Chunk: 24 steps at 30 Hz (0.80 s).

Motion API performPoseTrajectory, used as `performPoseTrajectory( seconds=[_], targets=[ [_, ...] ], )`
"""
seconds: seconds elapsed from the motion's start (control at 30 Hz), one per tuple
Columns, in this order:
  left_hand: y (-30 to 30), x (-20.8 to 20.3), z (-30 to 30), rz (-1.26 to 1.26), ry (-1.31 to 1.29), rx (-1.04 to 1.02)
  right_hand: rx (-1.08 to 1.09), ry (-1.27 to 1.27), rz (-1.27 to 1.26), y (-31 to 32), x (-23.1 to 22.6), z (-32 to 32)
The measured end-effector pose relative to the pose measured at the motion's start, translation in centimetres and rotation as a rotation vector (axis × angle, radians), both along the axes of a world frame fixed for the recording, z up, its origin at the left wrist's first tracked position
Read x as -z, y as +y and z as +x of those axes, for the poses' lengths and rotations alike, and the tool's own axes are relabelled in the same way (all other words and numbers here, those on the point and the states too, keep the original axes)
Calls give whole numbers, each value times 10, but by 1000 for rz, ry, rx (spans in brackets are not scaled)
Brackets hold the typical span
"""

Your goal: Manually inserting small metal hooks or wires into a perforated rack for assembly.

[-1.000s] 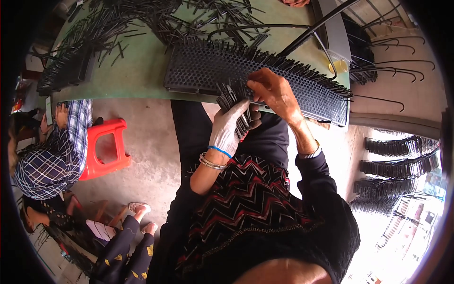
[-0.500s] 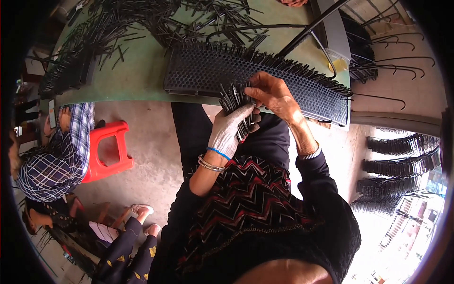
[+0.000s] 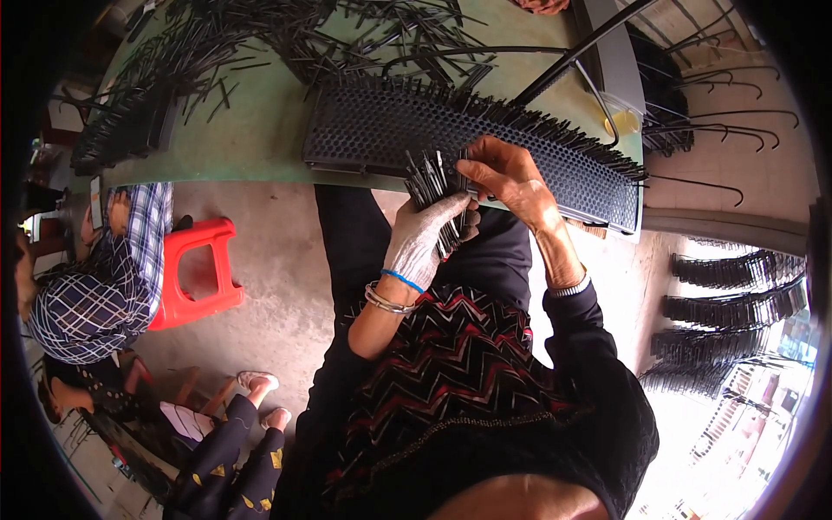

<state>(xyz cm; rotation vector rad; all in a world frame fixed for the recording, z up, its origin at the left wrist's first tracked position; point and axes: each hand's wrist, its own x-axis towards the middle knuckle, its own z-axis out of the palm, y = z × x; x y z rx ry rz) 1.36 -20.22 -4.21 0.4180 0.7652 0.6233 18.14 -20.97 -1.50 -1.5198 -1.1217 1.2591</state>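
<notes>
My left hand (image 3: 420, 234), in a white knit glove with a blue cuff edge, is closed around a bundle of thin black sticks (image 3: 429, 182). The bundle stands up out of the fist, over my lap and near the table edge. Bare, my right hand (image 3: 507, 178) is beside the top of the bundle, thumb and fingers pinched on a black stick (image 3: 462, 165). Just beyond both hands lies a long black perforated rack (image 3: 381, 130) full of round holes. Rows of upright black sticks (image 3: 520, 113) fill its far side.
Loose black sticks (image 3: 260, 35) are heaped on the green table (image 3: 260, 139). A bent metal rod (image 3: 555, 74) reaches over the rack near a yellow cup (image 3: 620, 120). To the left are a red stool (image 3: 199, 269) and a seated person in plaid (image 3: 95, 316). Hooks (image 3: 728, 130) jut out at right.
My right hand has shifted very slightly to the right, its fingers still pinched beside the bundle. My left hand keeps its hold in nearly the same place.
</notes>
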Motion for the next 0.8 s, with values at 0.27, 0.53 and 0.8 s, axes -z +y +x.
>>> performPoseTrajectory(
  seconds=[0.27, 0.53, 0.8],
  targets=[
    [2, 11, 4, -90, -130, -126, -41, -19, 44, -3, 11, -4],
    [-4, 16, 9, -203, -234, -188, 160, -663, 357, -13, 10, -24],
    [0, 46, 17, -302, -115, -224, 184, -747, 294, -19, 30, -25]
  ],
)
